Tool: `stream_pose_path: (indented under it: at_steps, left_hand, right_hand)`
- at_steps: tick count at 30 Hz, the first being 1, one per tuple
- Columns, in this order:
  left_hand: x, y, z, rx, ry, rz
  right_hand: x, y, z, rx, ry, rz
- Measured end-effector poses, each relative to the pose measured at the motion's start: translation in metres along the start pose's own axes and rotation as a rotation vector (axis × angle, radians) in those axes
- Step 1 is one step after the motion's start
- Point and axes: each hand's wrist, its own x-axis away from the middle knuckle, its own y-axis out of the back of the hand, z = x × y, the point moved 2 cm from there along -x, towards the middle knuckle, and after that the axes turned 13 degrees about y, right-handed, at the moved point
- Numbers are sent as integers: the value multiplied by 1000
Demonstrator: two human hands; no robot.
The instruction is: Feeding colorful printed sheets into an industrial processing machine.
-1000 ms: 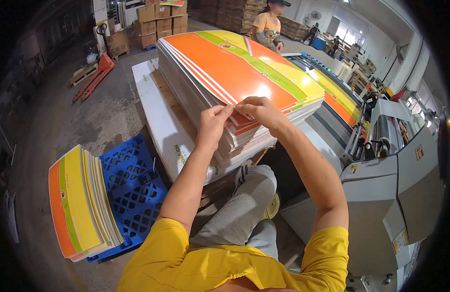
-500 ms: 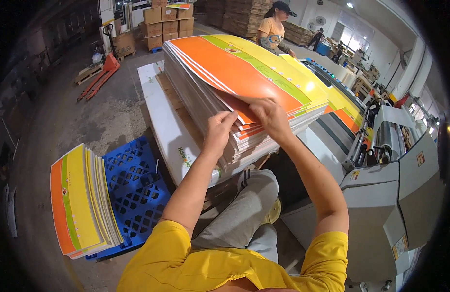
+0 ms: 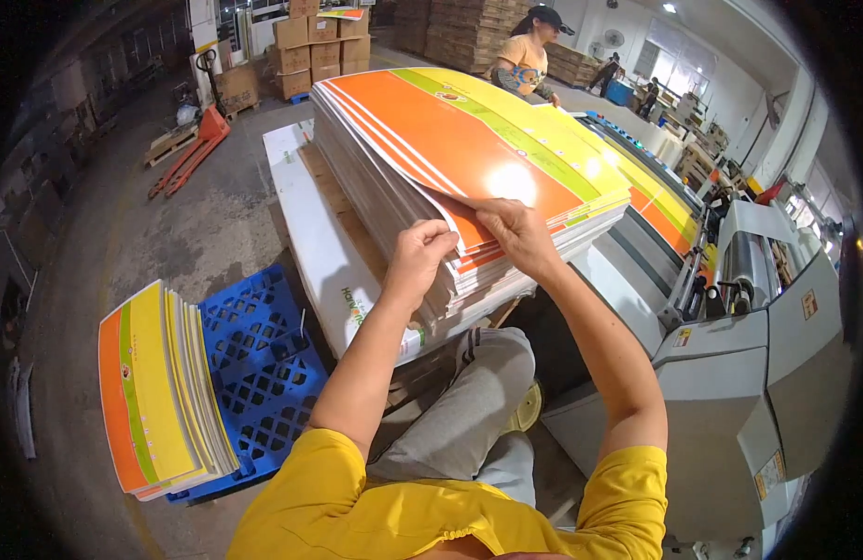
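In front of me stands a tall stack of large printed sheets (image 3: 422,224), coloured orange, green and yellow with white borders. My right hand (image 3: 517,233) pinches the near edge of the top sheet (image 3: 469,140), which bows up slightly from those below. At the stack's near left corner, my left hand (image 3: 420,257) has thumb and fingers pressed together on a sheet's corner; the fingertips partly cover what they grip. Orange corners of lower sheets show between my two hands.
A blue plastic pallet (image 3: 273,373) at lower left carries a smaller pile of similar sheets (image 3: 156,383). A grey machine (image 3: 702,392) with rollers stands close on my right. Behind are an orange pallet jack (image 3: 203,145), cardboard boxes (image 3: 310,56) and a person in a cap (image 3: 525,56).
My right hand has moved slightly down and toward me, and the top sheet's near edge has come lower and flatter. My left hand stays at the corner.
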Motion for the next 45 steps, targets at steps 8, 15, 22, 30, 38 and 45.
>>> stream_pose_path:
  at_steps: [8, 15, 22, 30, 38, 45]
  left_hand:
    - [-5, -6, -2, 32, -60, -47]
    - [-3, -5, 3, -4, -107, -74]
    - [-3, -4, 3, -41, -53, -101]
    - [-5, 0, 3, 353, 15, -87]
    - [-6, 4, 8, 463, 5, -13]
    - [-7, 6, 9, 476, 35, 23]
  right_hand:
    - [-1, -4, -2, -16, 57, 39]
    - [-19, 14, 14, -374, -214, -324]
    - [5, 0, 13, 143, 214, -48]
    - [14, 1, 17, 300, 168, -10]
    - [8, 0, 22, 461, 61, 122]
    - [-6, -3, 48, 397, 2, 181]
